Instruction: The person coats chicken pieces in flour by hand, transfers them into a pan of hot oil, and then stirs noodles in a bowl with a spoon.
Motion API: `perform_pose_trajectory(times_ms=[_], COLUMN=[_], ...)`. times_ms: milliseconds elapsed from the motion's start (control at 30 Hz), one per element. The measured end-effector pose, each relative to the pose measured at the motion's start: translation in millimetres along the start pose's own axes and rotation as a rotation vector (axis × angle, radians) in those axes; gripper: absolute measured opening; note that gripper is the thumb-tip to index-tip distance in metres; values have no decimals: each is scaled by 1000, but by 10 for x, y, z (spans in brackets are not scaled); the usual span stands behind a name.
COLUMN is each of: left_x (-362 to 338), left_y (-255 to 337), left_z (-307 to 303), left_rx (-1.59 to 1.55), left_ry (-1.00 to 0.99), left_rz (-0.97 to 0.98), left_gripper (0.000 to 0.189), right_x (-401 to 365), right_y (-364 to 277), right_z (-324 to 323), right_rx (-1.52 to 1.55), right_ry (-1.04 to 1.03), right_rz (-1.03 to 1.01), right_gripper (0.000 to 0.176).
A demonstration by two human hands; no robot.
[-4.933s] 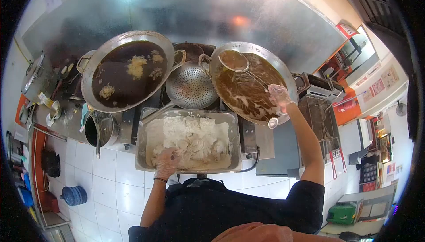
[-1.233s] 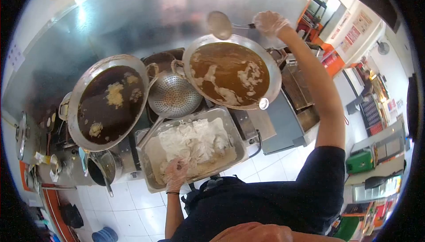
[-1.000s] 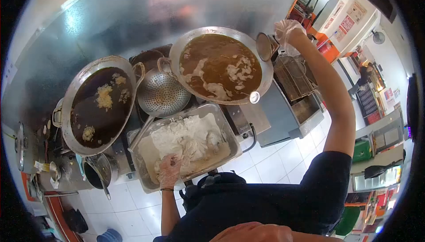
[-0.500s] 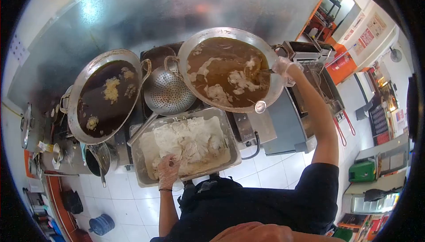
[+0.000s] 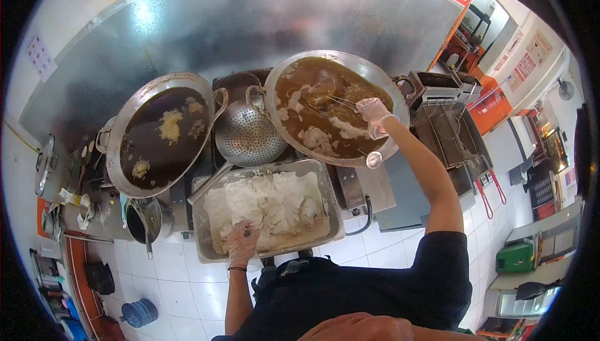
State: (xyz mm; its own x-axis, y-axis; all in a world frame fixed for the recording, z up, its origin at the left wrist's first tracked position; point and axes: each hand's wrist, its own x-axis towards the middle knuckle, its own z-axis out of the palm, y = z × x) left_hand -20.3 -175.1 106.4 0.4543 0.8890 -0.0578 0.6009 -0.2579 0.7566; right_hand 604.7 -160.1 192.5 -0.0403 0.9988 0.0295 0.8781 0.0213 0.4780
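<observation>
Head view, contents from largest to smallest.

1. Steel splashback (image 5: 250, 22), upper frame. No writing on it.
2. Right wok (image 5: 337, 55), centre right. It holds brown oil with pale foam and battered pieces frying, so this batch is under way.
3. Left wok (image 5: 112, 160), centre left. It holds dark oil with only a few pale clumps afloat.
4. Tray (image 5: 201, 228), lower centre. The floured pieces (image 5: 275, 200) are heaped in it, and most of the stock is not yet in the oil.
5. Perforated strainer (image 5: 250, 133), between the woks. It is empty, and nothing is drained yet.
6. Fryer baskets (image 5: 450, 135), right of the woks.
7. Small pot (image 5: 145, 219), left of the tray.
8. Right hand (image 5: 374, 116), gloved, over the right wok. Its fingers are closed round the thin handle of the skimmer (image 5: 344, 100), whose head dips into the oil.
9. Left hand (image 5: 242, 244), gloved, at the near left corner of the tray. Its fingers are bent down into the flour; whether they grip a piece cannot be told.
10. Writing: a sheet (image 5: 40, 57) at upper left and posters (image 5: 531, 47) at upper right, all too small to read. No brand is legible.
</observation>
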Motion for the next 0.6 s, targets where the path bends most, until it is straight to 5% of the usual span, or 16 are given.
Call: perform_pose_trajectory(times_ms=[67,200,600], left_x=[-11,-24,-29], left_y=[-57,-104,-305], left_z=[16,-2,-41], left_rx=[-13,-47,-43], left_ry=[9,22,9], left_rz=[12,51,94], left_gripper=[39,37,35], right_x=[31,-26,-56], right_y=[11,-324,-622], right_z=[530,-281,-830], right_rx=[790,1741,1716], right_ry=[138,52,222], right_rz=[165,803,837], right_gripper=[8,17,15])
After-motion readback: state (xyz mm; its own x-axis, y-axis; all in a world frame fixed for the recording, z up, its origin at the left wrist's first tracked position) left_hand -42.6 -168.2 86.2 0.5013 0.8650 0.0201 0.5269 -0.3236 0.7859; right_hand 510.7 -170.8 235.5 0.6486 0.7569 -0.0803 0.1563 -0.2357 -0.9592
